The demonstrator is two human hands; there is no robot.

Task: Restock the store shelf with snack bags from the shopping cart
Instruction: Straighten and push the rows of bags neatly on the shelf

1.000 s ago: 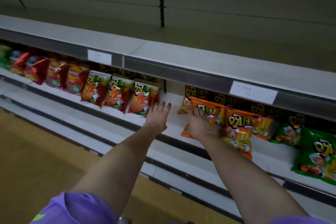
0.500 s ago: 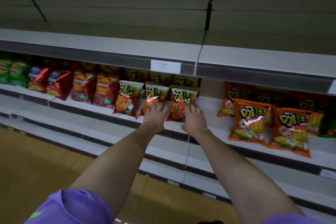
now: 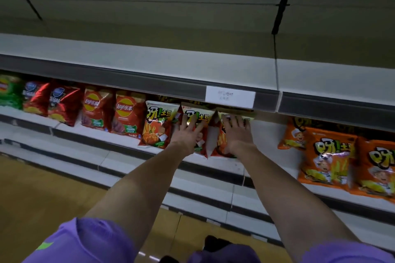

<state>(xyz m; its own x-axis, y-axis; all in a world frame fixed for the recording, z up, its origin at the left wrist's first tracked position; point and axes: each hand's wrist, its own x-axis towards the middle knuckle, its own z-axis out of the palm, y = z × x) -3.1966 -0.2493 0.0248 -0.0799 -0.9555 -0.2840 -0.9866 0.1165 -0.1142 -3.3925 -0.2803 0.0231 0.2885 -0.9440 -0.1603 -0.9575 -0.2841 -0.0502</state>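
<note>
While both arms reach forward, the left hand (image 3: 188,134) and right hand (image 3: 236,134) press flat, fingers straight, on two red-and-white foil snack bags (image 3: 199,132) standing on the white metal shelf (image 3: 265,134).

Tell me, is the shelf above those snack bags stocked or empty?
Empty, as far as visible: the upper shelf shows only bare board, while snack bags fill the shelf below it.

This is a shop: long shelves (image 3: 149,64) hold rows of chip bags (image 3: 126,113), and a white price tag (image 3: 230,96) sits on the edge.
</note>
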